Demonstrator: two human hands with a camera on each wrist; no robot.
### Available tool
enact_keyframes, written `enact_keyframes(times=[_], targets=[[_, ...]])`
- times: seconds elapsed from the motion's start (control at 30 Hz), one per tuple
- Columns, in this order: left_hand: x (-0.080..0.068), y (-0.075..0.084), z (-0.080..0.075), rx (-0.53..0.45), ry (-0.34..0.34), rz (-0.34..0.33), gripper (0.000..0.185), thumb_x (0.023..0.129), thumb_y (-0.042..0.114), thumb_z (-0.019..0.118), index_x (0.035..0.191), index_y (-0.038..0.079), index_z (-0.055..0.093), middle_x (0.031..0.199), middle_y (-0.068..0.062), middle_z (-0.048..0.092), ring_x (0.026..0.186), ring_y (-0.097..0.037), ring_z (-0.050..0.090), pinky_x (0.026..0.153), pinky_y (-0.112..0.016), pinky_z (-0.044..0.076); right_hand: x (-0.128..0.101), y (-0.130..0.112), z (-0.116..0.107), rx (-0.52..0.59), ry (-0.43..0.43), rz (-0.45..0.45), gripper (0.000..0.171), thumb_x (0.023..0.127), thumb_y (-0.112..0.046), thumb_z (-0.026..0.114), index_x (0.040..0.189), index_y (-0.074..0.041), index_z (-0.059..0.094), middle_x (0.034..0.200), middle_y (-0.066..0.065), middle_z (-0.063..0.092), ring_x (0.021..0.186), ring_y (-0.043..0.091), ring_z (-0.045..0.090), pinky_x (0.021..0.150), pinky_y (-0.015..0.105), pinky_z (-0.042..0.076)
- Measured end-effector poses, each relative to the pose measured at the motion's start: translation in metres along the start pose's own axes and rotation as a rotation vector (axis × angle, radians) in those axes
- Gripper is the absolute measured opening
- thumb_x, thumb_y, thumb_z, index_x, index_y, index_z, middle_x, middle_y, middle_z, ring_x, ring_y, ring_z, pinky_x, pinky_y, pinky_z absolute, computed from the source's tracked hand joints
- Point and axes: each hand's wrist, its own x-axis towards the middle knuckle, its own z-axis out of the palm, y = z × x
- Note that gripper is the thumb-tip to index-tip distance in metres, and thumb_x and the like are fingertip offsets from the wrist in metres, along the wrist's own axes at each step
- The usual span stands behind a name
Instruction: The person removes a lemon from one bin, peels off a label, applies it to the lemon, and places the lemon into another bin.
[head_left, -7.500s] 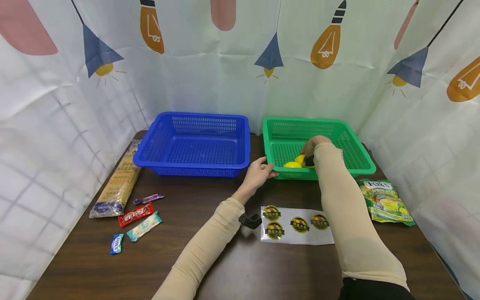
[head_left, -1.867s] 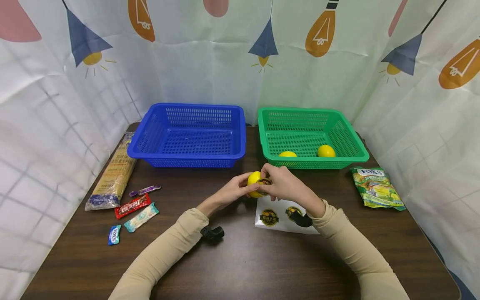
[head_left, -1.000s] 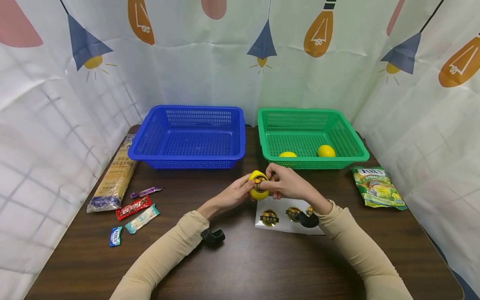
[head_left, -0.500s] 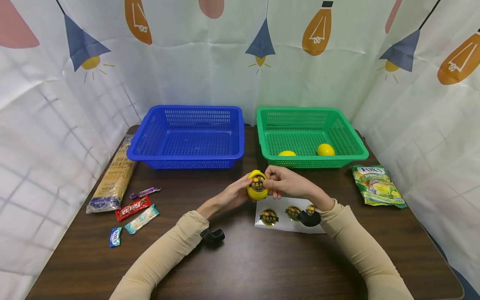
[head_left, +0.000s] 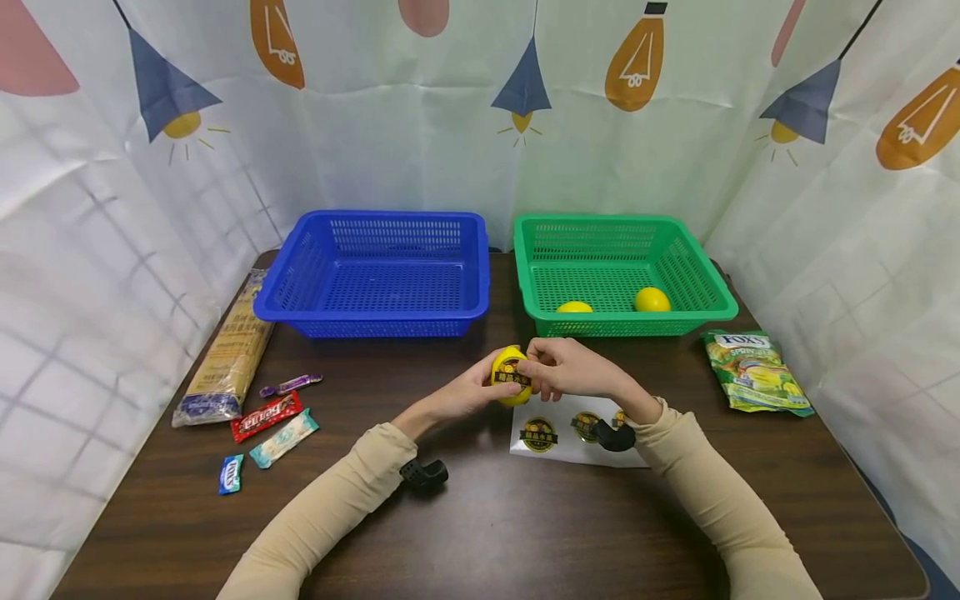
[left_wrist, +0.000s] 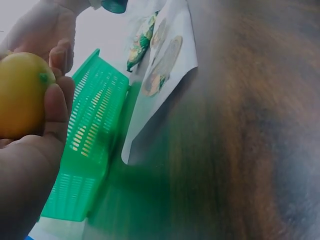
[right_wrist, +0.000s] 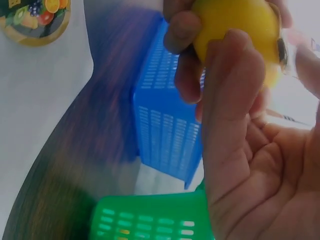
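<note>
Cupping a yellow lemon (head_left: 511, 377) in the left hand (head_left: 471, 390), a person's right hand (head_left: 564, 369) pinches its sticker (head_left: 513, 377) flat, above the sticker sheet (head_left: 562, 442) on the desk (head_left: 495, 525).

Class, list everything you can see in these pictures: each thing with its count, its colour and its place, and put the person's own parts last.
Held lemon: one, yellow with a round sticker, held above the table in front of the green basket.
Lemons in basket: two, yellow, inside the green basket.
Green basket: one, back right.
Blue basket: one, back left.
Sticker sheet: one, white with round dark-and-gold stickers, under the right wrist.
Candy bag: one, green, right edge.
Noodle pack: one, yellowish, left edge.
Small sweets: four, purple, red, pale and blue, near the pack.
Table: one, dark wood.
Curtain: white, bulb print, behind.
Left hand: holds the lemon.
Right hand: grips the lemon by the sticker.
</note>
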Motion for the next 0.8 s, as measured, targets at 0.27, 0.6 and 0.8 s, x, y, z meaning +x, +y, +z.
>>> enact_keyframes(times=[0.27, 0.6, 0.8], targets=[[-0.0018, -0.0021, 0.0032, 0.120, -0.018, 0.004, 0.056, 0.101, 0.020, 0.057, 0.148, 0.008, 0.030, 0.126, -0.012, 0.051, 0.106, -0.013, 0.054, 0.092, -0.025, 0.050, 0.0022, -0.0084, 0.0056, -0.079, 0.063, 0.072, 0.052, 0.089, -0.059, 0.064, 0.076, -0.009, 0.055, 0.064, 0.002, 0.069, 0.059, 0.020, 0.068, 0.058, 0.036, 0.056], [-0.0028, -0.0019, 0.0041, 0.098, -0.043, -0.003, 0.061, 0.100, 0.013, 0.057, 0.151, 0.009, 0.024, 0.129, -0.018, 0.048, 0.107, -0.015, 0.054, 0.088, -0.025, 0.053, 0.0014, -0.0070, 0.0042, 0.008, 0.037, 0.096, 0.050, 0.092, -0.055, 0.062, 0.077, -0.008, 0.056, 0.073, 0.006, 0.071, 0.075, 0.041, 0.072, 0.071, 0.050, 0.061], [-0.0044, -0.0015, 0.0035, 0.109, -0.058, 0.004, 0.063, 0.100, 0.017, 0.057, 0.152, 0.010, 0.023, 0.127, -0.019, 0.048, 0.106, -0.016, 0.054, 0.088, -0.028, 0.054, 0.0014, -0.0039, 0.0051, 0.037, 0.044, 0.110, 0.048, 0.094, -0.054, 0.061, 0.078, -0.008, 0.057, 0.075, 0.007, 0.071, 0.074, 0.040, 0.072, 0.072, 0.050, 0.062]])
